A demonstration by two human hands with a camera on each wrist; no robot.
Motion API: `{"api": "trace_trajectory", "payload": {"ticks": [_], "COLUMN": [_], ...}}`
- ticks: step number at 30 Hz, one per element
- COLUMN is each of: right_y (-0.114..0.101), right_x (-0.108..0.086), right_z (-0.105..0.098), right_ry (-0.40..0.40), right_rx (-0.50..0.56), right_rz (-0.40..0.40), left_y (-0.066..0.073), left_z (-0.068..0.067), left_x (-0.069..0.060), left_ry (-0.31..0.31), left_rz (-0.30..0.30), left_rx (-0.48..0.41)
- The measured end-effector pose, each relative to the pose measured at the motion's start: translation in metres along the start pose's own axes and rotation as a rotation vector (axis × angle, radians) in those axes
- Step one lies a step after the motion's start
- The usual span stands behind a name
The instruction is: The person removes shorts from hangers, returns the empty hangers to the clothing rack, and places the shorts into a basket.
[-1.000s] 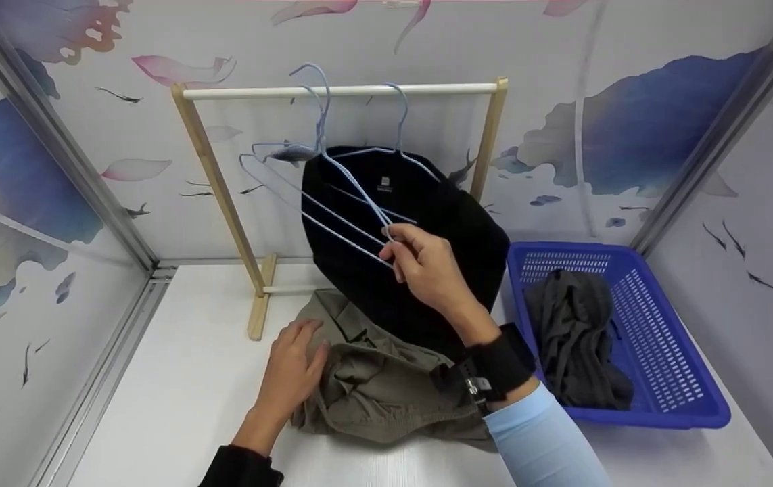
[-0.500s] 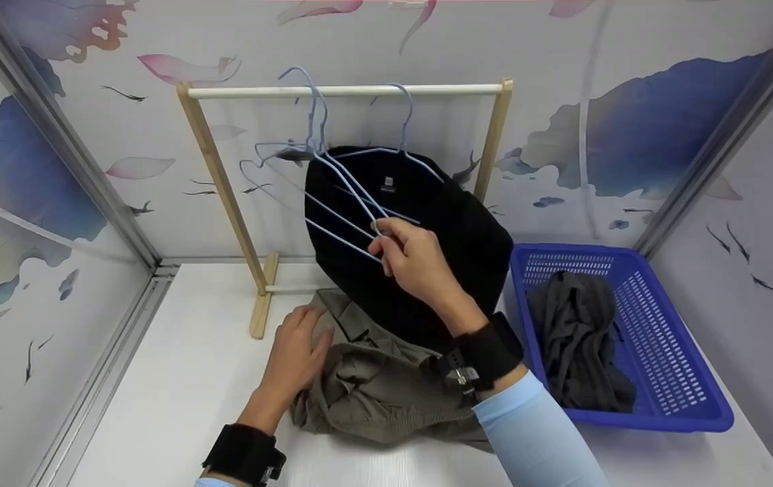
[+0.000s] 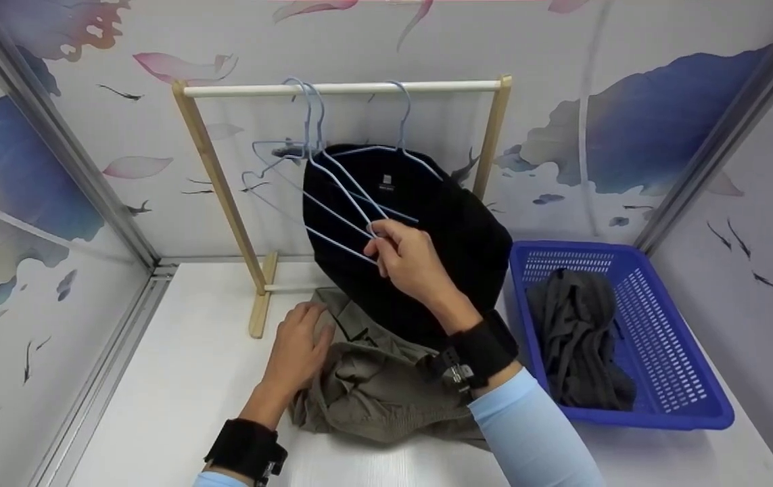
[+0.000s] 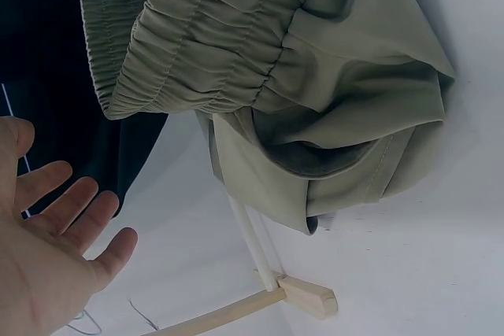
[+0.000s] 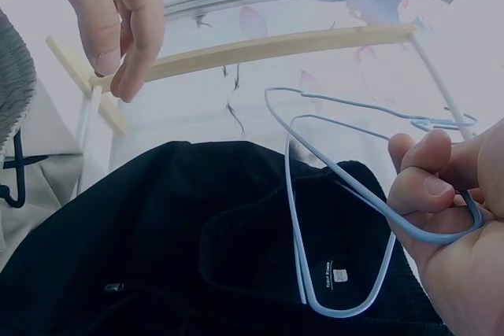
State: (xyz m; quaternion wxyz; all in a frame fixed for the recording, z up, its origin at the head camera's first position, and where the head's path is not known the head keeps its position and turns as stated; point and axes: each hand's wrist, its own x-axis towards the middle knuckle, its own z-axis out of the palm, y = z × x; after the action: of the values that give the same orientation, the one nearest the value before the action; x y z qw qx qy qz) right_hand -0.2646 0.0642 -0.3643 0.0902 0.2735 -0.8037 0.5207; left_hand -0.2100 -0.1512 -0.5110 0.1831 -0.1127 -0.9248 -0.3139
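My right hand [image 3: 410, 262] pinches the lower corner of a light blue wire hanger [image 5: 429, 237], whose hook is at the rack's rail. A second blue hanger [image 3: 320, 120] hangs close beside it. Behind them, a black garment [image 3: 457, 233] with a small neck label hangs on another blue hanger [image 3: 405, 115]. Olive trousers [image 3: 393, 414] with a gathered elastic waistband [image 4: 197, 45] lie bunched on the table below. At their left side is my left hand [image 3: 297, 352], its fingers loosely bent and holding nothing; the left wrist view shows them apart from the cloth.
The small rack has a white rail [image 3: 237, 90] and wooden legs [image 3: 220, 182]. On the right stands a blue perforated basket [image 3: 673, 338] with a dark grey garment [image 3: 579, 338] inside. Printed walls with metal frame edges enclose the white table [image 3: 170, 379].
The held hanger's hook has come down from above the rail to the rail's level, and my right hand has moved slightly left. My left hand stays beside the olive trousers.
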Motion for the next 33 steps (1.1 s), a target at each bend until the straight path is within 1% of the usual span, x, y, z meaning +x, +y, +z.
{"api": "trace_trajectory", "payload": {"ticks": [6,14,22,25,29,33], "right_y": [0.001,0.003,0.009,0.009,0.012,0.014], "right_x": [-0.001,-0.004,-0.01,-0.014,-0.02,-0.029], "right_z": [0.001,0.0,-0.007,-0.012,-0.02,-0.028], "right_ry": [-0.013,-0.029,-0.046,-0.067,-0.098,-0.131], "right_rx": [0.006,0.025,0.067,0.076,0.023,-0.052], "right_rz": [0.019,0.04,0.078,0.096,0.086,0.066], "left_y": [-0.002,0.0,0.001,0.002,0.005,0.008], "left_z": [0.001,0.001,0.001,0.001,-0.001,-0.002], "left_x": [-0.003,-0.006,-0.009,-0.01,-0.012,-0.013], "left_ry": [0.019,0.005,0.017,0.019,0.018,0.012], "left_rz": [0.019,-0.001,0.042,0.052,0.056,0.061], "left_rx": [-0.001,-0.01,-0.002,-0.004,-0.002,-0.002]}}
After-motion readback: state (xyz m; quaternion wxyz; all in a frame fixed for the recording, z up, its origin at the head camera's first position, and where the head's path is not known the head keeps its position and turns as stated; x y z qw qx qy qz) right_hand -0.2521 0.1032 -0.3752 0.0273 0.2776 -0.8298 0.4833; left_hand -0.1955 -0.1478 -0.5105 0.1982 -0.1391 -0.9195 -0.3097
